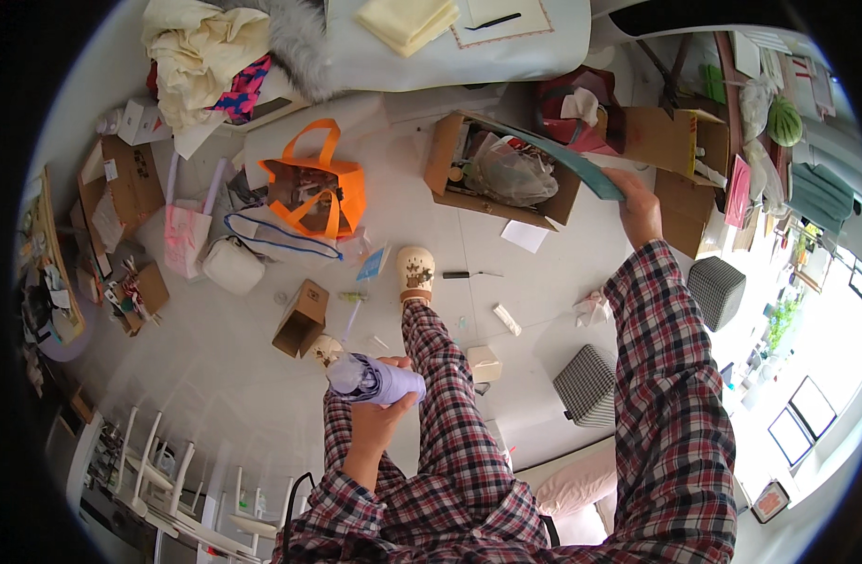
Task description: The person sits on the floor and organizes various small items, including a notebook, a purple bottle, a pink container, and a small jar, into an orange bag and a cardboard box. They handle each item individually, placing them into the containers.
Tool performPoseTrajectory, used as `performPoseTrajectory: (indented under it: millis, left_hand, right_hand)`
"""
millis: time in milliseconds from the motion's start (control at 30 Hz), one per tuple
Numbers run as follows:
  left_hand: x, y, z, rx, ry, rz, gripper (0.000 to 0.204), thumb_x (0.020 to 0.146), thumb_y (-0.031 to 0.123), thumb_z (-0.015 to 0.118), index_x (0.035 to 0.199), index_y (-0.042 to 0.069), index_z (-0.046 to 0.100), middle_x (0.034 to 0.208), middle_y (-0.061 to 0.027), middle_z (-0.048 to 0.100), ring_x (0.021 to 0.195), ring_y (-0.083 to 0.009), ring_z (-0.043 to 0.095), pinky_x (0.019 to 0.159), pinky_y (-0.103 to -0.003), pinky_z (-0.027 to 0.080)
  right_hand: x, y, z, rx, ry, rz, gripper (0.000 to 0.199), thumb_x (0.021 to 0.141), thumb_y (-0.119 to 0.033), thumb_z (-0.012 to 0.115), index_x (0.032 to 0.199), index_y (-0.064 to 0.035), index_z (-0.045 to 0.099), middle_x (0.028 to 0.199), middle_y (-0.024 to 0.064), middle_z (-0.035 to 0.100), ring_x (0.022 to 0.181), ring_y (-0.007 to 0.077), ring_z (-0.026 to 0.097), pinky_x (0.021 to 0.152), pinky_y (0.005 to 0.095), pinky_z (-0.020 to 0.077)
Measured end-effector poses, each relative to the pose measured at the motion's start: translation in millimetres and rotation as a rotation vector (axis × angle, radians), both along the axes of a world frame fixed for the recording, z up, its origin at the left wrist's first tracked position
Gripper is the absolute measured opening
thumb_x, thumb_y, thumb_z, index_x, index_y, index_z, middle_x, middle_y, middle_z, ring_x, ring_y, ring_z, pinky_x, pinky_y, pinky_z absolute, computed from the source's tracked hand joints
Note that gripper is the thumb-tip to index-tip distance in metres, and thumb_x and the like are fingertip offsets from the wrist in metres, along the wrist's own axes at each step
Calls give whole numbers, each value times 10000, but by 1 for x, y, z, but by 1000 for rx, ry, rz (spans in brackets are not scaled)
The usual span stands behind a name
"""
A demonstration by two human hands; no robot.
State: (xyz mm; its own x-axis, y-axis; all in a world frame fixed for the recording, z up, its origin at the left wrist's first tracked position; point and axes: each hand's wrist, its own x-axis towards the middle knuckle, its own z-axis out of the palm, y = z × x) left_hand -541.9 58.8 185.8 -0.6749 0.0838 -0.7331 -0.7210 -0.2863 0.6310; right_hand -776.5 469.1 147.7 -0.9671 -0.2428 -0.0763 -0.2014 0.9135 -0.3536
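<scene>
My left hand (373,425) is wrapped round a folded lavender umbrella (393,383) in front of my legs. Its paler end points left. Stretched out to the right, my right hand (641,211) grips the near end of a long, flat green panel (567,162). The panel slants over the far right edge of an open cardboard box (492,211); whether it is a flap of that box, I cannot tell. Inside the box lies a clear plastic bag (516,172) among mixed small things.
An orange tote bag (351,193) stands left of the box, near a white pouch (234,266). A small brown box (301,318) sits by my left shoe. Checked stools (586,383) stand at right. Paper (525,235) and small litter lie on the floor.
</scene>
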Motion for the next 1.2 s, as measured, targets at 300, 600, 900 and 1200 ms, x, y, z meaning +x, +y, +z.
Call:
performPoseTrajectory:
  millis: [300, 600, 900, 1200]
  left_hand:
    - [2, -4, -8, 0, -49, 40, 497, 705, -47, 690, 1142, 52, 476, 1168, -127, 530, 1108, -226, 518, 931, -360, 440]
    - [8, 0, -18, 19, -32, 58, 502, 697, -49, 702, 1134, 64, 484, 1155, -122, 543, 1088, -227, 531, 910, -360, 464]
    - [9, 1, -30, 36, -62, 162, 487, 707, -55, 701, 1129, 60, 486, 1148, -120, 548, 1088, -222, 532, 915, -359, 460]
    - [20, -11, -43, 54, -154, 206, 500, 691, -31, 715, 1124, 57, 482, 1126, -123, 543, 1099, -229, 516, 929, -373, 433]
  right_hand:
    - [-19, 31, -39, 186, -68, -95, 344, 810, 22, 508, 1096, -151, 585, 1061, 91, 598, 885, 325, 598, 748, 395, 494]
    - [-44, 14, -62, 390, -144, 100, 240, 834, -55, 501, 1049, -125, 578, 946, 108, 604, 786, 324, 610, 683, 412, 496]
    - [-79, -70, -102, 608, 49, 46, 253, 797, -141, 616, 1038, -76, 573, 1003, 113, 586, 978, 295, 543, 799, 409, 464]
    - [-77, -62, -160, 779, -164, 133, 91, 826, -72, 495, 872, -46, 569, 842, 144, 607, 778, 300, 637, 641, 382, 527]
